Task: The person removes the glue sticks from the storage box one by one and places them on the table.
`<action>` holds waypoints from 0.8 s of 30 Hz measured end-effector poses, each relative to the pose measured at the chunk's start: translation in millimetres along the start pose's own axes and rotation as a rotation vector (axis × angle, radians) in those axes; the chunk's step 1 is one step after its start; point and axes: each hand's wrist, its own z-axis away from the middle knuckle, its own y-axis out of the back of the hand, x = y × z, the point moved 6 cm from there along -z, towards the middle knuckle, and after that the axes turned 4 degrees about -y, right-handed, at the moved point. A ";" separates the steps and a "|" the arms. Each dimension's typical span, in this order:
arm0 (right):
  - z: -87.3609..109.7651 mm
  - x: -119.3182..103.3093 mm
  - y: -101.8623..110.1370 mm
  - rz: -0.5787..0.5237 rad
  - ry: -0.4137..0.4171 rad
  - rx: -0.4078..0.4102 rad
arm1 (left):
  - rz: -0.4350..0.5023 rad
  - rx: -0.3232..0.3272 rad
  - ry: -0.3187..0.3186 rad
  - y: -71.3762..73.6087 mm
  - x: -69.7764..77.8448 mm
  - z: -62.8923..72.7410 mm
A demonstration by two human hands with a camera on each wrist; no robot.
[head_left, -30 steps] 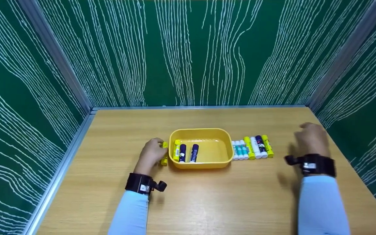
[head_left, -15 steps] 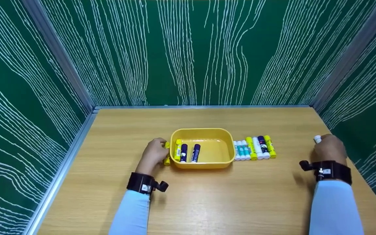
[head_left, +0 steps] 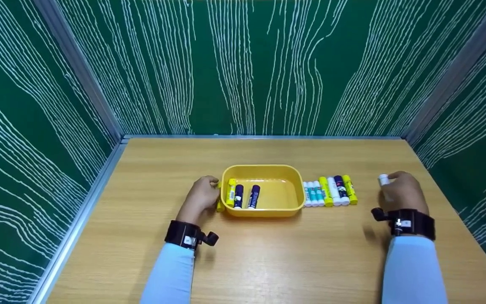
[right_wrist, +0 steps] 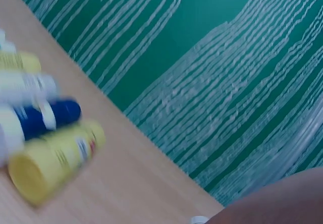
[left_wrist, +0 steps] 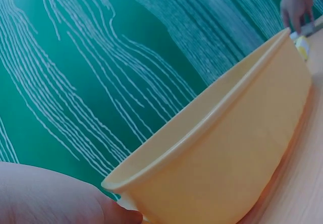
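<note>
My left hand (head_left: 203,196) is at the left side of the yellow basket (head_left: 262,213), its fingers around a yellow glue stick (head_left: 220,202) that stands close against the wall. The hand covers part of that stick. In the left wrist view the thumb (left_wrist: 121,214) lies by the basket's outer wall (left_wrist: 217,158). Over the right part of the table, my right hand (head_left: 405,192) grips a white glue stick (head_left: 383,180), mostly hidden by the hand. Inside the basket lie a yellow glue stick (head_left: 231,192) and two dark purple ones (head_left: 238,196).
A row of several glue sticks (head_left: 327,192), white-and-teal, yellow, white and dark blue, runs from the basket's right side. The yellow stick (right_wrist: 55,158) ends the row on the right. Green walls (head_left: 264,63) with white lines surround the wooden table (head_left: 268,261).
My right hand went right, took up the white glue stick and has come back left with it. The left hand has drawn its yellow glue stick slightly closer to the basket.
</note>
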 end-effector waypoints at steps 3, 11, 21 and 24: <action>-4.0 -6.9 -10.4 0.004 0.000 -0.032 | -0.002 -0.005 -0.011 -0.1 1.8 -0.3; -26.4 -12.1 -30.7 -0.071 -0.045 -0.183 | -0.006 -0.004 -0.010 0.2 0.6 -0.1; -14.9 -21.5 -45.7 -0.070 0.022 -0.218 | 0.032 -0.020 0.033 -1.1 -2.0 -0.7; -13.0 -25.2 -48.2 -0.043 0.050 -0.221 | 0.036 -0.014 0.038 0.3 -2.1 0.8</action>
